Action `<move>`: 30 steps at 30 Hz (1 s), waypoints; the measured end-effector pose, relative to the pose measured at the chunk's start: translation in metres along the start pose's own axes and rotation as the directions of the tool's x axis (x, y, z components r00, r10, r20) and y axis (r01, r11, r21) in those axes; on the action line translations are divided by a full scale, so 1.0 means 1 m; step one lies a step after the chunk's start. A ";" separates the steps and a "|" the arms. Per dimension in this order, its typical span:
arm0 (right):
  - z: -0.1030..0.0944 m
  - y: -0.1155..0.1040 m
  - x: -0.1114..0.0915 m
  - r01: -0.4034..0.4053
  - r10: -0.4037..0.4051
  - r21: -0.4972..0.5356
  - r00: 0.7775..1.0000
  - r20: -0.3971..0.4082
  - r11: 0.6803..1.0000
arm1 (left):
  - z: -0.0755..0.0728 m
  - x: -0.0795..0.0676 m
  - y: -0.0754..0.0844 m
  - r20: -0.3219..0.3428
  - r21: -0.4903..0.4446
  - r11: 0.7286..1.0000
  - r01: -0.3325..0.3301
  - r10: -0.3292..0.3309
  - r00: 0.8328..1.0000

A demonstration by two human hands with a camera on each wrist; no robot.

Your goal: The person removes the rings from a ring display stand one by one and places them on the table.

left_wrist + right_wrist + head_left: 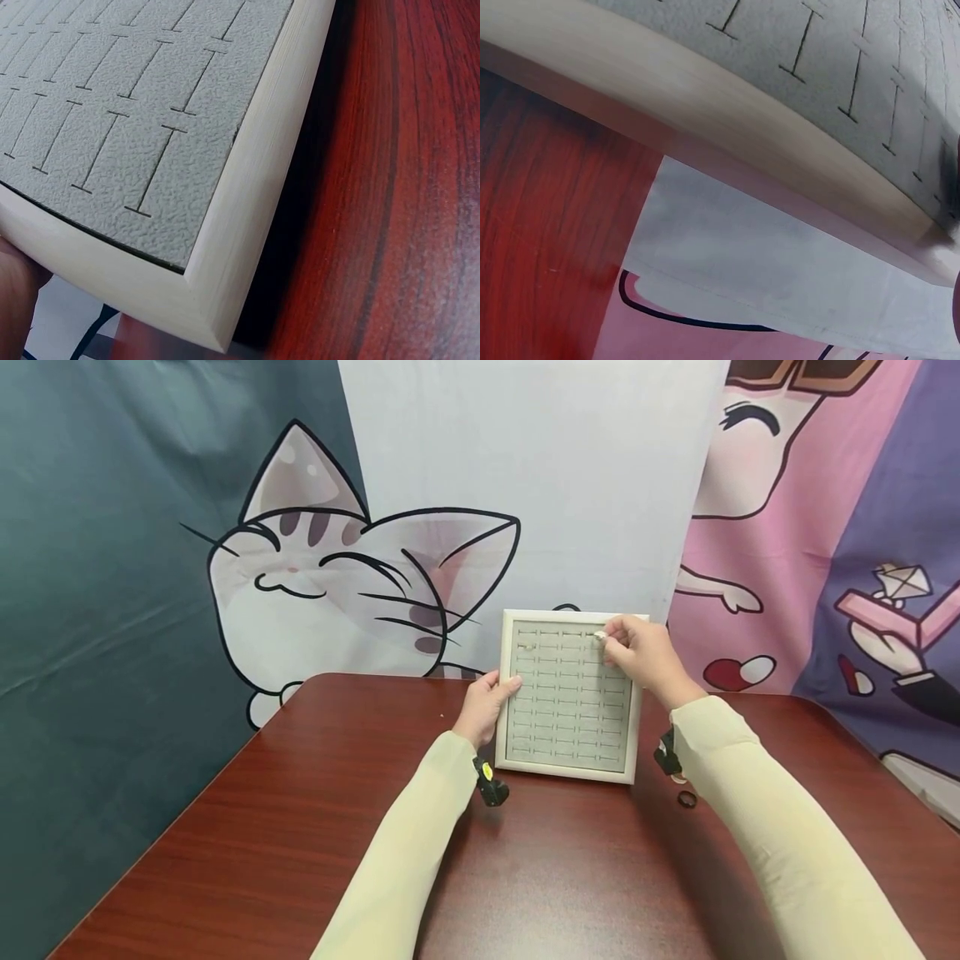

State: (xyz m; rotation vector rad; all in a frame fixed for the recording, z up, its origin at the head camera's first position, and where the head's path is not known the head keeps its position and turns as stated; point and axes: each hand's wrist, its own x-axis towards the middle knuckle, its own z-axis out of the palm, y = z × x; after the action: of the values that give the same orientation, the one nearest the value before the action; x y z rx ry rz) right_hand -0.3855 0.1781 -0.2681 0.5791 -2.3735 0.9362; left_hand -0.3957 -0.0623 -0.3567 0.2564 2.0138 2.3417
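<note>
A ring display tray (pixel 566 769), with a cream frame and a grey pad cut with rows of slots, stands tilted up on the table. My left hand (pixel 482 708) grips its left edge, thumb over the front. At the right part of the top row, my right hand (pixel 642 653) pinches a small shiny ring (pixel 599 636) against the pad. Another ring (pixel 526 647) sits in a slot at the left of the second row. The left wrist view shows bare slots beside the frame (pixel 259 142); from the right wrist, the frame's other side (pixel 705 97) fills the view.
On the reddish-brown table (pixel 315 793), a dark ring (pixel 687 799) lies right of the tray, below my right sleeve. A camera (pixel 491 783) is strapped to my left wrist, another (pixel 664 755) to my right. Behind the table hangs a cartoon-printed cloth (pixel 540 468).
</note>
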 end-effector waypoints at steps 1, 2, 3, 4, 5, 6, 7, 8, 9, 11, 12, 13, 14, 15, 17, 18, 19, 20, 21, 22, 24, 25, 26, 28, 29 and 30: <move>-0.001 0.000 0.000 0.004 -0.004 0.001 1.000 -0.004 1.000 | 0.000 0.000 0.000 0.002 0.001 1.000 0.001 -0.001 1.000; -0.001 0.001 -0.001 0.000 0.000 0.008 1.000 -0.012 1.000 | 0.001 0.001 0.000 0.003 0.001 1.000 0.001 -0.001 1.000; -0.002 0.001 -0.001 -0.007 0.008 0.020 1.000 -0.019 1.000 | 0.001 0.001 0.001 0.003 0.002 1.000 0.001 -0.001 1.000; -0.003 0.002 -0.002 -0.016 0.017 0.031 0.999 -0.027 0.999 | 0.001 0.001 0.001 0.002 0.001 1.000 0.001 -0.001 1.000; -0.005 0.002 -0.002 -0.030 0.032 0.042 0.999 -0.035 0.999 | 0.002 0.001 0.001 0.001 0.000 1.000 0.000 0.000 1.000; -0.007 0.003 -0.003 -0.044 0.046 0.058 0.998 -0.041 0.997 | 0.002 0.001 0.001 -0.003 0.000 1.000 0.000 0.000 1.000; -0.009 0.003 -0.004 -0.060 0.064 0.076 0.997 -0.051 0.995 | 0.002 0.001 0.001 -0.008 -0.002 1.000 -0.001 0.001 1.000; -0.012 0.004 -0.005 -0.075 0.080 0.093 0.995 -0.059 0.993 | 0.002 0.001 0.001 -0.012 -0.003 1.000 -0.003 0.003 1.000; -0.015 0.005 -0.006 -0.083 0.090 0.099 0.994 -0.065 0.992 | 0.002 0.001 0.000 -0.015 -0.004 1.000 -0.004 0.004 1.000; -0.020 0.007 -0.010 -0.089 0.096 0.086 0.992 -0.080 0.992 | 0.002 0.001 -0.001 -0.021 -0.006 1.000 -0.006 0.006 1.000; -0.023 0.009 -0.012 -0.091 0.098 0.080 0.992 -0.082 0.993 | 0.002 0.001 -0.001 -0.024 -0.007 1.000 -0.006 0.006 1.000; -0.026 0.012 -0.015 -0.094 0.099 0.068 0.991 -0.085 0.993 | 0.002 0.001 -0.002 -0.024 -0.009 1.000 -0.006 0.006 1.000; -0.028 0.014 -0.018 -0.099 0.103 0.059 0.991 -0.085 0.993 | 0.001 0.002 -0.002 -0.022 -0.010 1.000 -0.006 0.006 1.000; -0.031 0.017 -0.022 -0.105 0.109 0.049 0.991 -0.082 0.993 | 0.001 0.002 -0.003 -0.019 -0.010 1.000 -0.004 0.004 1.000; -0.035 0.023 -0.029 -0.130 0.134 0.050 0.989 -0.068 0.990 | 0.000 0.003 -0.005 -0.014 -0.016 1.000 0.005 -0.005 1.000; -0.037 0.025 -0.033 -0.149 0.151 0.052 0.987 -0.057 0.988 | -0.001 0.003 -0.005 -0.011 -0.019 1.000 0.011 -0.011 1.000; -0.039 0.028 -0.037 -0.160 0.162 0.054 0.986 -0.046 0.986 | -0.001 0.003 -0.006 -0.007 -0.021 1.000 0.018 -0.018 1.000; -0.042 0.031 -0.041 -0.172 0.174 0.053 0.984 -0.033 0.984 | -0.002 0.003 -0.006 -0.003 -0.024 0.999 0.024 -0.024 1.000; -0.044 0.033 -0.045 -0.183 0.184 0.043 0.983 -0.018 0.982 | -0.002 0.004 -0.006 0.001 -0.024 0.999 0.026 -0.026 1.000; -0.046 0.035 -0.049 -0.188 0.188 0.038 0.982 -0.001 0.981 | -0.002 0.004 -0.006 0.006 -0.025 0.999 0.027 -0.027 1.000; -0.050 0.040 -0.056 -0.186 0.185 0.019 0.982 0.047 0.982 | -0.003 0.004 -0.005 0.014 -0.022 1.000 0.022 -0.022 1.000; -0.052 0.042 -0.060 -0.182 0.180 0.016 0.981 0.075 0.983 | -0.003 0.004 -0.005 0.017 -0.020 1.000 0.018 -0.018 1.000; -0.054 0.043 -0.063 -0.180 0.177 0.015 0.979 0.104 0.984 | -0.003 0.004 -0.004 0.019 -0.018 1.000 0.015 -0.015 1.000; -0.057 0.046 -0.071 -0.173 0.168 0.012 0.972 0.162 0.985 | -0.002 0.004 -0.003 0.015 -0.016 1.000 0.010 -0.009 1.000; -0.059 0.047 -0.074 -0.174 0.168 0.012 0.967 0.189 0.985 | -0.002 0.004 -0.003 0.010 -0.014 1.000 0.009 -0.009 1.000; -0.060 0.048 -0.077 -0.178 0.170 0.019 0.962 0.212 0.984 | -0.002 0.003 -0.003 0.003 -0.014 1.000 0.009 -0.009 1.000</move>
State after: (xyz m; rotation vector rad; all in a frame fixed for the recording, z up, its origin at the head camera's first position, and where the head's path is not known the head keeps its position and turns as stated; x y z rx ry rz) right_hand -0.3345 0.2684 -0.3007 0.5112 -2.6360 1.0430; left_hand -0.3994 -0.0634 -0.3595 0.2496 1.9928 2.3476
